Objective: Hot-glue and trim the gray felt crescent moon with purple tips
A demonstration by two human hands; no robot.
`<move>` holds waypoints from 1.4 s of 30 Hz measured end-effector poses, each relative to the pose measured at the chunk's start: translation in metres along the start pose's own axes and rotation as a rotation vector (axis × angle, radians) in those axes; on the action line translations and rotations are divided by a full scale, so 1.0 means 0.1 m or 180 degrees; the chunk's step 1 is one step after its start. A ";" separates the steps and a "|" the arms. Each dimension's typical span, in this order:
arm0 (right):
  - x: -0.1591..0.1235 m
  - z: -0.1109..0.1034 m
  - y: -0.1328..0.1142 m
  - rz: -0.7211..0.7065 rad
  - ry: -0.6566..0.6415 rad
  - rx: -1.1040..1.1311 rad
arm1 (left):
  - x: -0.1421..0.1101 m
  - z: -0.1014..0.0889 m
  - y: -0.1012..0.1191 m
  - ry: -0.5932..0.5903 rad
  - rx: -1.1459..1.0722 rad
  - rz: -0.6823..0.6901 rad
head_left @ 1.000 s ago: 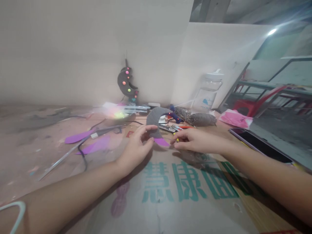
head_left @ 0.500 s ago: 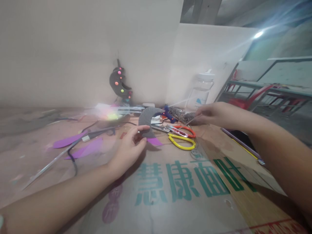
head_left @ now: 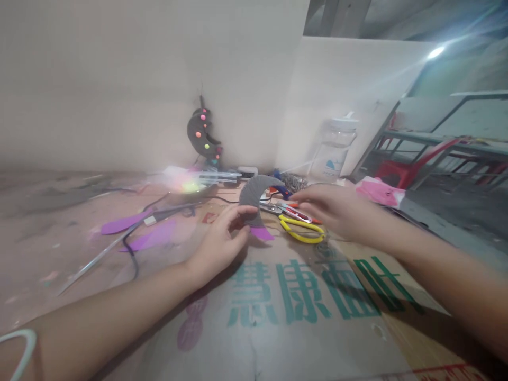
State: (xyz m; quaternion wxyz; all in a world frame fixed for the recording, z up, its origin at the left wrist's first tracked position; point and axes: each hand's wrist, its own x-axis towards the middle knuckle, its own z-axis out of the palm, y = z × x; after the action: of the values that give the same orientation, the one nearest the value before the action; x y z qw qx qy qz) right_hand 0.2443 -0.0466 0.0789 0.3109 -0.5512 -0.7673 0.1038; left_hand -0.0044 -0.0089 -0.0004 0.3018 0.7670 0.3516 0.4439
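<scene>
My left hand (head_left: pixel 224 233) grips the lower part of a crescent (head_left: pixel 251 194) wrapped in grey yarn, with thumb and fingers pinched on it. A bare purple tip (head_left: pixel 262 233) of the crescent sticks out below the wrapping. To the right, my right hand (head_left: pixel 329 206) is closed at the fingertips, palm down, over the scissors (head_left: pixel 302 230) with a yellow and a red handle. It is blurred; the yarn strand it pinches is barely visible now. Small thread snips (head_left: pixel 297 214) lie on the scissors, and loose grey yarn (head_left: pixel 292 182) is heaped behind.
A finished-looking dark crescent with coloured dots (head_left: pixel 198 132) leans on the wall. At the back stand a clear bottle (head_left: pixel 333 153) and glue sticks (head_left: pixel 218 177). Purple pieces (head_left: pixel 127 221) and a cable (head_left: pixel 129 248) lie left. A pink packet (head_left: pixel 380 191) is at right; printed cardboard (head_left: pixel 278 344) covers the front.
My right hand has moved left and slightly down, from beside the yarn to the scissors. My left hand still holds the crescent. The view has shifted left, and the pink packet shows now.
</scene>
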 end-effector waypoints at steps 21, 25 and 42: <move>-0.07 0.87 -0.06 0.0543 -0.0595 0.1433 | -0.04 -0.01 0.06 -0.0161 0.0232 0.0234; -0.08 0.87 -0.04 0.0433 -0.0509 0.1358 | -0.03 -0.01 0.05 -0.0145 0.0237 0.0180; -0.08 0.89 0.00 0.0494 -0.0233 0.1385 | -0.03 0.01 0.00 -0.0032 0.0043 0.0061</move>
State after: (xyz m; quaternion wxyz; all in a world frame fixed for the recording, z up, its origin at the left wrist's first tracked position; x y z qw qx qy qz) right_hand 0.1933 -0.0379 0.0058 0.3854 -0.5244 -0.6929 0.3102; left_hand -0.0047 -0.0109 -0.0021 0.2940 0.7746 0.3457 0.4405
